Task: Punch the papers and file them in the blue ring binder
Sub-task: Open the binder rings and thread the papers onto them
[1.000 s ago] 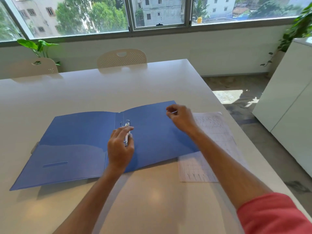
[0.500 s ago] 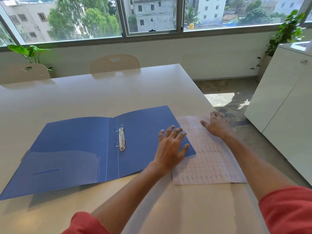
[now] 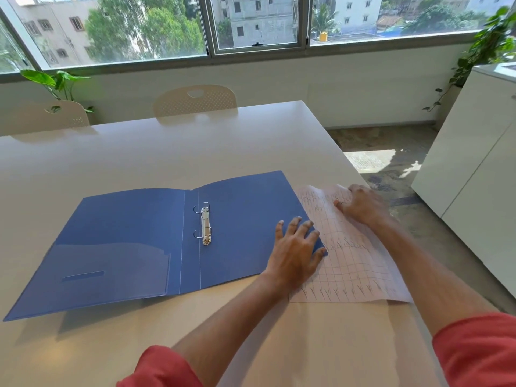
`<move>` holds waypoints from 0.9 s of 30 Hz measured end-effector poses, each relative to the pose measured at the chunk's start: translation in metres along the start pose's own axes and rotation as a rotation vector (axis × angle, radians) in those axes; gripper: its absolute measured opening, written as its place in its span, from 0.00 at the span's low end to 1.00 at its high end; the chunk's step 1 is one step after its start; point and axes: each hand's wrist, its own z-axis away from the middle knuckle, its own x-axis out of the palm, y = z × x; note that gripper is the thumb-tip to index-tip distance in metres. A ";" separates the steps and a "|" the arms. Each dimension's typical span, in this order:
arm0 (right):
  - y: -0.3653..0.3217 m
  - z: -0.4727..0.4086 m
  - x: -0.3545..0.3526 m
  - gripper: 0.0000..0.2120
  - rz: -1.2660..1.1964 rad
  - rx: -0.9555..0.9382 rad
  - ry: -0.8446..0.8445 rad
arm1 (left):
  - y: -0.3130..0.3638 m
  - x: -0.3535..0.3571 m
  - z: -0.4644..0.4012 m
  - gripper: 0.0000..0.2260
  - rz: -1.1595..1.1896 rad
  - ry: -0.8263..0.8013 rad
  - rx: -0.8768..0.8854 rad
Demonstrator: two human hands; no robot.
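The blue ring binder (image 3: 156, 247) lies open and flat on the white table (image 3: 167, 152), with its metal ring mechanism (image 3: 205, 224) at the spine; the rings seem parted at the top, but this is too small to say for sure. The papers (image 3: 360, 263) lie at 3 o'clock from the binder, and their left edge goes under the binder's right cover.

Your left hand (image 3: 296, 252) is released: the fingers are spread and straight, over the right corner of the cover and the edge of the papers. Your right hand (image 3: 361, 205) lies at the far end of the sheets, at about 1 o'clock from the left hand. Its fingers seem to bend over the top edge, which lifts a little, but I cannot tell if they really grasp it.

I judge you are at the step of taking the papers. No punch is in view and I see no holes, so the next move calls for pulling the sheets free from under the cover, squaring them, and finding the punch.
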 end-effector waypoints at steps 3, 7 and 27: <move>-0.002 0.001 -0.005 0.25 0.000 -0.015 0.029 | 0.000 0.000 0.000 0.21 -0.002 0.006 0.004; -0.008 0.005 -0.011 0.28 0.050 -0.056 0.074 | 0.000 0.001 -0.001 0.20 -0.016 -0.006 0.007; 0.032 0.037 -0.034 0.07 -0.702 0.406 0.199 | -0.005 -0.008 -0.001 0.18 0.217 0.088 -0.020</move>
